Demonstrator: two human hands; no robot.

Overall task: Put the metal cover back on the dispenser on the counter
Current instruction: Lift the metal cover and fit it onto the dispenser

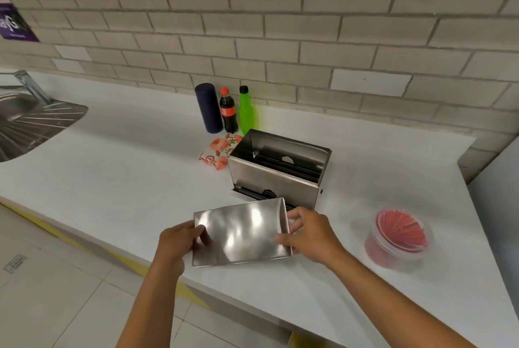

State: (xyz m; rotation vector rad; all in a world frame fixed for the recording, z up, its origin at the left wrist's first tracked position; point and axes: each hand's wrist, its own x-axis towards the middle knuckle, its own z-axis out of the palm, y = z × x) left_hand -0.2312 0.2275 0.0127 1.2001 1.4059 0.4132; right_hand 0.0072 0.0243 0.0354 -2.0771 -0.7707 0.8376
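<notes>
Head view shows the metal cover (241,235) held a little above the near part of the white bench (126,173), its shiny flat face turned up toward the camera and its long axis running left to right, tipped slightly so the right end sits farther from the person. It lies just in front of the open stainless dispenser (276,176), which stands straight ahead and a touch to the right, its own long axis skewed the same way, with the top open and a dark slot showing along its lower front. So the cover has to travel away from the person and upward to reach that open top, by my reading. The left hand (175,241) pinches the cover's left short edge, thumb on the top face and fingers curled beneath; the right hand (307,232) clasps the right short edge, thumb on the top face near the front corner, fingers wrapped around the folded lip. The right hand is the nearer one to the dispenser, almost beside its front corner. Both forearms reach in from below, angled toward each other. A flowered packet (219,151) lies at the dispenser's left, three bottles stand behind it, and a clear tub of red sticks (398,235) sits well to the right.
</notes>
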